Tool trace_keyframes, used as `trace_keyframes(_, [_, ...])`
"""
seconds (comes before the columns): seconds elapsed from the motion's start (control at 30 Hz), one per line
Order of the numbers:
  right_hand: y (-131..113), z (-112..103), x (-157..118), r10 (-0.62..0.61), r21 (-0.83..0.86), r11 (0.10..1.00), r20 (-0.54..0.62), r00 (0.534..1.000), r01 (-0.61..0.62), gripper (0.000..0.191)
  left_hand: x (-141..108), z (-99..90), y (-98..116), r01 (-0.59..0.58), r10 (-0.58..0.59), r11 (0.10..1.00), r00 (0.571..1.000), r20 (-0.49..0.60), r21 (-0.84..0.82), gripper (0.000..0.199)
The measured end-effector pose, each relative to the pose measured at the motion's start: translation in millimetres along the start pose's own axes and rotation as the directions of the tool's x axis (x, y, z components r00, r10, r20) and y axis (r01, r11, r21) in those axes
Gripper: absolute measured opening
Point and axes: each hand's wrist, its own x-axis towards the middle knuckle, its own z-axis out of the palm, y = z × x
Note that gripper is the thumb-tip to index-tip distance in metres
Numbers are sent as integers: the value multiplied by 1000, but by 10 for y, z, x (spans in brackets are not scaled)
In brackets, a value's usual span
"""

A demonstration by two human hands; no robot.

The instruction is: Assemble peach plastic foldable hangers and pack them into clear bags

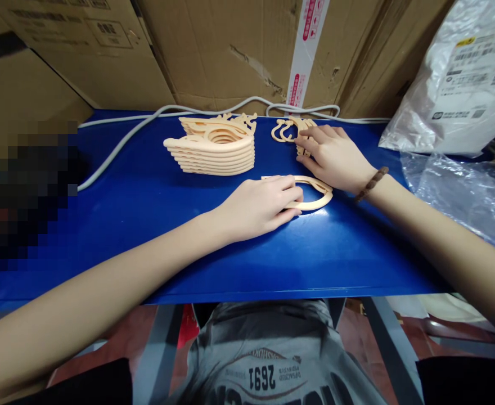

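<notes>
Left hand (264,207): palm down, its fingers bent over the left part of the single hanger (316,206) and gripping it against the tabletop; the thumb is hidden.
Right hand (335,156): reaching in from the right, fingertips on the small hooks (278,130); whether they have closed on one, I cannot tell. A brown braided bracelet (372,184) circles the wrist.
Single hanger: cream plastic, lying flat in the middle of the blue table (230,270), its curved right end showing past the left hand and close to the heel of the right hand; whether that end touches the right hand is unclear.
Small hooks: cream, bunched behind the single hanger, partly covered by the right hand, with curled ends showing at the left.
Hanger stack (214,157): cream pieces layered on one another, left of the small hooks and apart from them, small hooked tips at its back right.
Back of table: a white cable (135,136) winds along in front of cardboard boxes (214,50), one bearing white tape with red print (304,50).
Right side: a white plastic package (452,90) with printed labels, clear plastic wrap (462,194) in front of it.
Near edge: a gray printed garment (264,349) below the table.
</notes>
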Motion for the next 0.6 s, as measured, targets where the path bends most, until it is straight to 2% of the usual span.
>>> trace_keyframes(0.2, [14,10,78,-24,-26,999,-9,1000,23,51,2,-3,6,0,0,1000,1000,18,-4,25])
trace_keyframes(0.33, [-40,10,49,-12,-94,996,-24,1000,10,52,3,-6,7,3,-3,1000,1000,20,-14,25])
trace_keyframes(0.6, [-88,32,-12,5,-123,992,-56,998,-12,47,1,4,1,-17,17,1000,1000,19,-5,25])
